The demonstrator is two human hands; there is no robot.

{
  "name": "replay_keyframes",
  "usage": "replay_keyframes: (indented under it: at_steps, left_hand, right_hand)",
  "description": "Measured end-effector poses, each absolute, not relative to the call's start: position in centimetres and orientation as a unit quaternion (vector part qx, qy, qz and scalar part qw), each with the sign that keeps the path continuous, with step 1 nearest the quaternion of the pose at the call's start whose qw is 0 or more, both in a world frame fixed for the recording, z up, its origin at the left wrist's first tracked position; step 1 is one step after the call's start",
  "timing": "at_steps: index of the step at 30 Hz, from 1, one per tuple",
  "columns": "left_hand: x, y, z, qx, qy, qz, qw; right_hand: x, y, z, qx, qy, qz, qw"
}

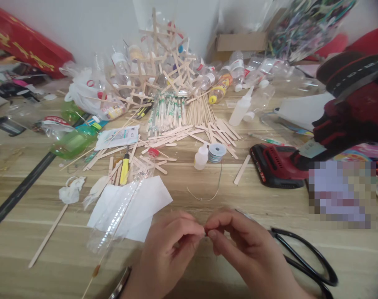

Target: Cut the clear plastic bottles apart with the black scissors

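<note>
My left hand (pixel 173 245) and my right hand (pixel 239 241) meet fingertip to fingertip low in the middle of the view. Each is closed in a pinch. A tiny dark speck shows between the fingertips, too small to name. Beside my right hand lie scissors with black loop handles (pixel 313 253), their blades mostly hidden by the hand. Left of my left hand, a clear plastic bottle (pixel 114 216) lies on white paper (pixel 158 195), with a thin stick along it. Beyond my fingertips, a loose end of thin cord (pixel 204 199) curves from a grey spool (pixel 217 153).
A small glue bottle (pixel 201 157) stands by the spool. On the right lies a red and black power tool (pixel 279 166). Behind are wooden craft sticks (pixel 189 131), thin skewers (pixel 201 109) and several plastic bottles (pixel 237 68). A yellow-handled tool (pixel 124 169) lies left of centre.
</note>
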State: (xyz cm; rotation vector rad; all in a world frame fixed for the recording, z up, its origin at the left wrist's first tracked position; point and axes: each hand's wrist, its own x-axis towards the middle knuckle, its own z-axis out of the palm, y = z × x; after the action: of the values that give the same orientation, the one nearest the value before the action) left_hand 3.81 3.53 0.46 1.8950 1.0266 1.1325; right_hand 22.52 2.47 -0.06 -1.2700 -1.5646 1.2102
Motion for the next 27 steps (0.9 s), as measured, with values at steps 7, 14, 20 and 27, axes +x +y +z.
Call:
replay_keyframes:
  at_steps: [7,14,20,27]
  left_hand:
    - [3.5,3.4,0.4,0.737,0.391,0.444,0.326]
    - [3.4,3.5,0.4,0.751,0.369,0.456,0.304]
    - [3.4,3.4,0.5,0.748,0.36,0.46,0.314]
    - [3.6,3.1,0.4,0.718,0.397,0.432,0.373]
  right_hand:
    - [22.3,3.0,0.9,-0.485,-0.646,0.422,0.411]
    - [22.1,3.1,1.3,-0.447,-0.685,0.389,0.423]
    - [22.4,2.9,1.2,-0.438,-0.701,0.397,0.398]
    - [22.5,3.1,1.4,-0.435,-0.708,0.402,0.385]
